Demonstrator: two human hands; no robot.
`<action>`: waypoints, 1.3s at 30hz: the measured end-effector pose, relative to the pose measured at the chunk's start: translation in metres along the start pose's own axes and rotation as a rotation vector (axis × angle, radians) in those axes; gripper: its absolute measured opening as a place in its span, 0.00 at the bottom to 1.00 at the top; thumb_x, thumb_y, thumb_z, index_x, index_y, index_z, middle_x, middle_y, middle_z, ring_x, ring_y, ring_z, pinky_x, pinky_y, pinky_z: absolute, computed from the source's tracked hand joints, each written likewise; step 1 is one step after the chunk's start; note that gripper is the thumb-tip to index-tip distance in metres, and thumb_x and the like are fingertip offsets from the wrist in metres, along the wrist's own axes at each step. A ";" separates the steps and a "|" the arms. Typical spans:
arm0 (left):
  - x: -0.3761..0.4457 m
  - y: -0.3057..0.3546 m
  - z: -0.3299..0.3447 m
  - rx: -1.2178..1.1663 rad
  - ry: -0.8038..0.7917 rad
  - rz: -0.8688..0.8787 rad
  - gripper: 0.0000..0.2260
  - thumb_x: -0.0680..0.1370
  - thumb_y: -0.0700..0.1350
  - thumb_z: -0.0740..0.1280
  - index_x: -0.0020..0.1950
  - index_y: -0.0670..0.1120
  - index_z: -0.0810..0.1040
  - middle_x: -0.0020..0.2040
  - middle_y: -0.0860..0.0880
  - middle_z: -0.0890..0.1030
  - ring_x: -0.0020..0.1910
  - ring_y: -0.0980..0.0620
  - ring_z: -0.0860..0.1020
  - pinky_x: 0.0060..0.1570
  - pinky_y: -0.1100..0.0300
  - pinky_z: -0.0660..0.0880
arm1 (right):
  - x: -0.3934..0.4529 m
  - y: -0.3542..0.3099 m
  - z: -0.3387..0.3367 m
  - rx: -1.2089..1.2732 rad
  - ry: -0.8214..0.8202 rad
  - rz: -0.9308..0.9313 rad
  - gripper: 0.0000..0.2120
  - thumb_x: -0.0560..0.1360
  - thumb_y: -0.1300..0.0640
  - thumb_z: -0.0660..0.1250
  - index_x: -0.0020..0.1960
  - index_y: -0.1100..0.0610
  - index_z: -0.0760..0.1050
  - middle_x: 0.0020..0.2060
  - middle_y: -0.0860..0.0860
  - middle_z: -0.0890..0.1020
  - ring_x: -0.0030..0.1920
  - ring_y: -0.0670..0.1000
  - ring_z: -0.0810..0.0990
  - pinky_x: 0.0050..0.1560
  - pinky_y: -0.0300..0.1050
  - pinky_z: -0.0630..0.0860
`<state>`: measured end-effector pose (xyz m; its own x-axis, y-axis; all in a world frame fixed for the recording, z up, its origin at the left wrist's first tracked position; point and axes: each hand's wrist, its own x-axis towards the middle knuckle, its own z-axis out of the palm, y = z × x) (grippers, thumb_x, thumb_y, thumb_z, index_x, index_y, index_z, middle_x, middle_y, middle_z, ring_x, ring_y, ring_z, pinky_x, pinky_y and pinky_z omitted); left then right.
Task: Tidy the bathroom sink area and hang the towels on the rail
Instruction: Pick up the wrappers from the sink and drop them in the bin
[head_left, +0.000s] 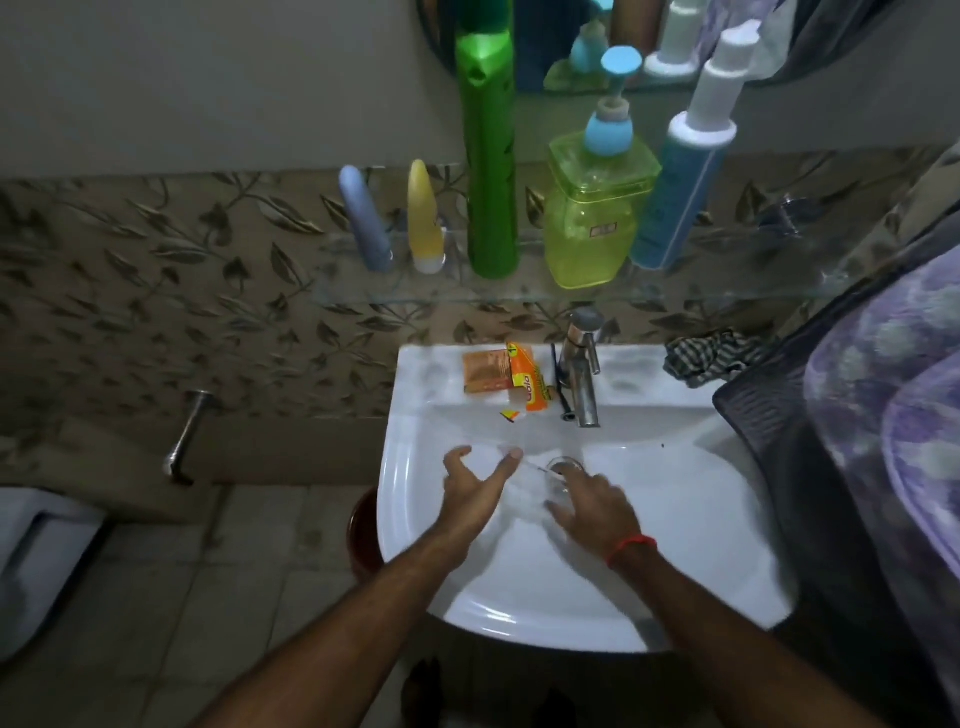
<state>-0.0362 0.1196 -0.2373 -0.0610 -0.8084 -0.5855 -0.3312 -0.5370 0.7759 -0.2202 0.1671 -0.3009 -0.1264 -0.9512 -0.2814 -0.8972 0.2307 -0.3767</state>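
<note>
**Hands in the basin, clutter on the ledge, towels not yet hung**

Both hands reach into the sink (415, 499). The left hand (470, 491) is spread wide, thumb and fingers apart, holding nothing. The right hand (592, 501) lies palm-down over the drain (566, 464), blurred; whether it grips anything cannot be told (a faint clear shape between the hands may be plastic film or water).

Risks, as a judgement: the torn wrappers (511, 376) sit on the sink's back ledge just left of the tap (582, 374), w/ a small scrap (509, 415) at the basin's lip. A careless sweep could push the scrap down into the basin and toward the drain. A dark thin item beside the tap, prob. a razor or comb, could nick a hand reaching blind. The glass shelf (519, 297) above is crowded; a raised arm could knock the tall green bottle (488, 156) down onto the porcelain.

Containers: green bottle opaque, contents unseen. The pump jar (592, 218) is clear yellow-green, approx. half or more full of liquid. The blue bottle (675, 187) leans against it, white cap up. Two tubes (395, 218), one blue, one yellow, stand cap-down at the shelf's left.

Towels: a striped cloth (711, 358) lies crumpled at the sink's right rear corner; a purple towel (893, 389) drapes at far right. No rail clearly visible.
</note>
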 end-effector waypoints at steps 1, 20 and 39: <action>-0.005 -0.001 0.000 -0.086 -0.051 -0.093 0.38 0.72 0.68 0.71 0.74 0.57 0.56 0.67 0.51 0.68 0.68 0.43 0.72 0.68 0.42 0.72 | -0.005 -0.015 -0.002 0.080 0.021 -0.037 0.26 0.76 0.41 0.64 0.72 0.47 0.67 0.62 0.50 0.79 0.61 0.56 0.79 0.59 0.51 0.75; -0.024 -0.014 -0.103 -0.539 -0.094 0.095 0.26 0.61 0.69 0.78 0.52 0.56 0.86 0.59 0.52 0.85 0.55 0.50 0.81 0.51 0.52 0.76 | 0.070 -0.109 -0.079 0.196 0.522 0.037 0.22 0.75 0.67 0.61 0.68 0.61 0.68 0.50 0.65 0.80 0.52 0.66 0.80 0.49 0.54 0.76; -0.011 -0.002 -0.095 -0.762 -0.205 0.184 0.31 0.60 0.61 0.83 0.57 0.47 0.86 0.54 0.48 0.86 0.55 0.48 0.83 0.52 0.51 0.80 | 0.068 -0.138 -0.085 0.834 0.116 -0.208 0.12 0.80 0.52 0.65 0.62 0.54 0.76 0.54 0.52 0.83 0.58 0.55 0.81 0.58 0.50 0.77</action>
<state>0.0545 0.1063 -0.2100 -0.2474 -0.8794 -0.4068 0.4291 -0.4759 0.7677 -0.1404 0.0532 -0.1929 -0.0775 -0.9952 -0.0601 -0.3095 0.0813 -0.9474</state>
